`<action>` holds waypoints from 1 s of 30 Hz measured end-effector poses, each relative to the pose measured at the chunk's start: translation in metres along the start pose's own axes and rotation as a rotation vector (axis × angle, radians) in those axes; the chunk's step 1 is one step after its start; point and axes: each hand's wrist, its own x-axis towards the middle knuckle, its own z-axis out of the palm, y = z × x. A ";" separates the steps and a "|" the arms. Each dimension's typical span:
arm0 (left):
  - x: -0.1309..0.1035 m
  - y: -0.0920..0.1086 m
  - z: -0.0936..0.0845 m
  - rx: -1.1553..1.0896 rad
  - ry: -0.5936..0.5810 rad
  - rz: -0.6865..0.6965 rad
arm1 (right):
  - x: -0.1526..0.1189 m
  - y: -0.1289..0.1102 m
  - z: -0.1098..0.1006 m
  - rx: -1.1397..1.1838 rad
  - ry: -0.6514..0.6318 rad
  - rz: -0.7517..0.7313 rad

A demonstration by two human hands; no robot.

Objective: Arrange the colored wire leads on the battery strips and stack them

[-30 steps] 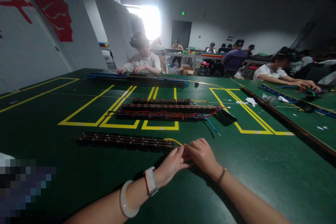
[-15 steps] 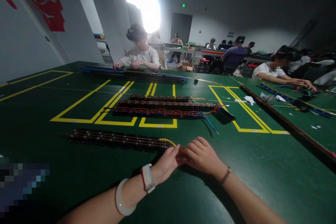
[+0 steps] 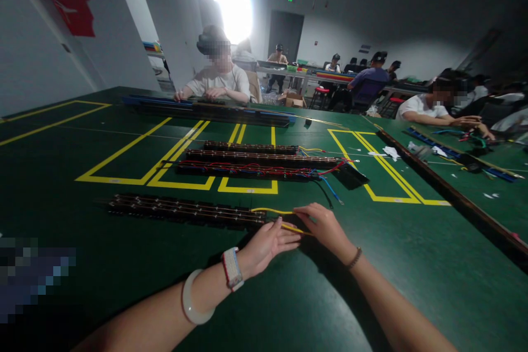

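Grey walls and a bright patch of light (image 3: pixel 237 11) stand behind the green counter (image 3: pixel 396 280), which is marked out with yellow tape (image 3: pixel 247 191). From my head camera I see a person (image 3: pixel 226 81) in a pale top seated across from me, and another person (image 3: pixel 423 105) at the right with hands among coloured wires.

Nearest me, a dark strip (image 3: pixel 185 212) with bright metal lines lies lengthwise on the counter, its right end by my left hand (image 3: pixel 266 246). Two yellow wires lead off that end: an upper yellow wire (image 3: pixel 277 211) and a lower yellow wire (image 3: pixel 293 229). My right hand (image 3: pixel 325 226) is narrowed, its fingertips pinching the upper one. My left fingers stretch out under the lower one, thumb raised near the strip's end; I cannot tell whether that hand grips anything.

Beyond lie more dark strips (image 3: pixel 259 159), with red and blue leads, and a long dark bar (image 3: pixel 437 184) slants along the right.

I judge the step in hand to be separating and straightening these wires. The next move calls for a light, steady pinch, without tugging at the strip.
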 end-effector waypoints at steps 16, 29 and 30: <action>-0.014 0.001 0.003 0.067 0.068 -0.050 | 0.004 0.022 0.020 -0.232 0.003 -0.044; -0.024 0.020 0.000 1.356 0.281 0.079 | 0.004 0.021 0.021 -0.199 -0.012 -0.017; -0.025 0.019 0.001 1.453 0.306 0.128 | 0.004 0.019 0.019 -0.186 -0.007 -0.010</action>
